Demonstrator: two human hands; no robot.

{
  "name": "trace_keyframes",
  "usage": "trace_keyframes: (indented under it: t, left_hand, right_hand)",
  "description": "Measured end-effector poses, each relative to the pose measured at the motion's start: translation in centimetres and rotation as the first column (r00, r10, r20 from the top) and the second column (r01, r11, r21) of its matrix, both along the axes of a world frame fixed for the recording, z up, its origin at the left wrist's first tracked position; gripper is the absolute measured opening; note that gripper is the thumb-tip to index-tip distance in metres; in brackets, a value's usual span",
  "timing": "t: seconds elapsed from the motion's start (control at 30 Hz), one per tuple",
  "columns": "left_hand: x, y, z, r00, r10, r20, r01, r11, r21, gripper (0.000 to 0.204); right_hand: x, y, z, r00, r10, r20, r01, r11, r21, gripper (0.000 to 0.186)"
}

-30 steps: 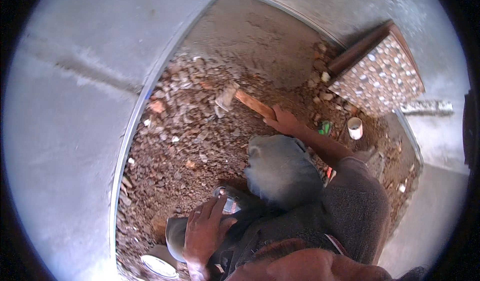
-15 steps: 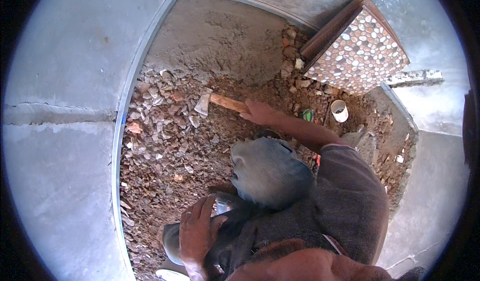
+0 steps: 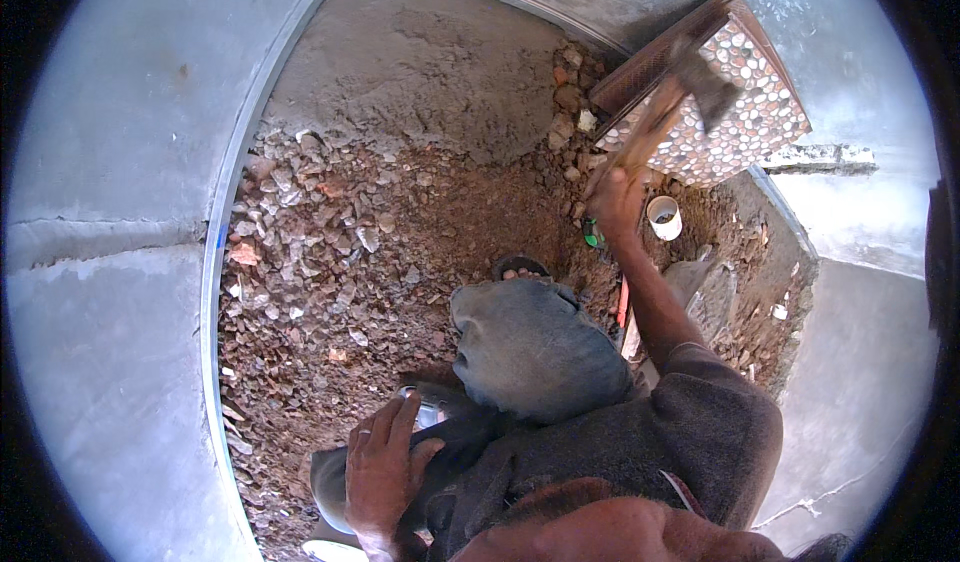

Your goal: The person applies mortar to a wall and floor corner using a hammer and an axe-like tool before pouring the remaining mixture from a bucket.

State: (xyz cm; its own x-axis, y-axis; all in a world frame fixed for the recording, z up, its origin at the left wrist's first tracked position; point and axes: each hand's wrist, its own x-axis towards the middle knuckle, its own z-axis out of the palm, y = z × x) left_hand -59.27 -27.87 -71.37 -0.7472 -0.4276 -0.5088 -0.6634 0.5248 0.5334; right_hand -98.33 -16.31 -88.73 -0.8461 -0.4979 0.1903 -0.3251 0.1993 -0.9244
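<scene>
My right hand [image 3: 618, 202] is closed round the wooden handle of a hatchet [image 3: 655, 127], raised off the ground at the right. Its metal head is blurred and overlaps my view of a stack of pebble-patterned tiles [image 3: 755, 92]; whether it touches them I cannot tell. My left hand [image 3: 385, 467] lies with fingers stretched out on my bent left knee, a ring on one finger, holding nothing. Between and beyond my legs spreads a bed of broken stones [image 3: 330, 262] over brown soil.
Smooth wet-looking mortar [image 3: 420, 67] covers the far end of the bed. A metal edging strip [image 3: 212, 292] borders it on the left. Right of my right forearm stands a white cup [image 3: 664, 218], with a trowel-like grey tool [image 3: 690, 274] nearer. A green object [image 3: 592, 232] lies by my wrist.
My right hand has swung the hatchet up and to the right, from over the stones to in front of the tiles. My left hand stays on the knee.
</scene>
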Motion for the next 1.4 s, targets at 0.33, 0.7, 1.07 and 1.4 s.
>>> trace_keyframes:
  t: [0.33, 0.7, 1.07, 1.4]
  left_hand:
    - [0.4, -0.2, 0.2, 1.000, 0.026, 0.011, -0.026, 0.999, -0.024, 0.055]
    - [0.2, -0.4, 0.1, 1.000, 0.012, -0.020, -0.013, 0.998, -0.056, 0.055]
    - [-0.7, -0.3, 0.0, 0.997, -0.028, -0.077, 0.029, 0.999, 0.024, 0.054]
    - [0.6, 0.1, 0.4, 0.999, 0.032, -0.009, -0.033, 0.998, -0.047, 0.054]
  right_hand:
    - [0.4, 1.2, 1.7, 0.979, -0.081, 0.184, -0.003, 0.909, 0.416, 0.044]
    - [-1.3, 3.5, -10.0, 0.964, -0.112, 0.243, -0.108, 0.666, 0.738, 0.039]
    - [-16.0, 4.5, -15.5, 0.693, 0.083, -0.716, 0.405, 0.777, 0.482, 0.051]
    - [-5.8, -1.2, -11.0, 0.981, -0.192, 0.030, 0.177, 0.947, 0.269, 0.055]
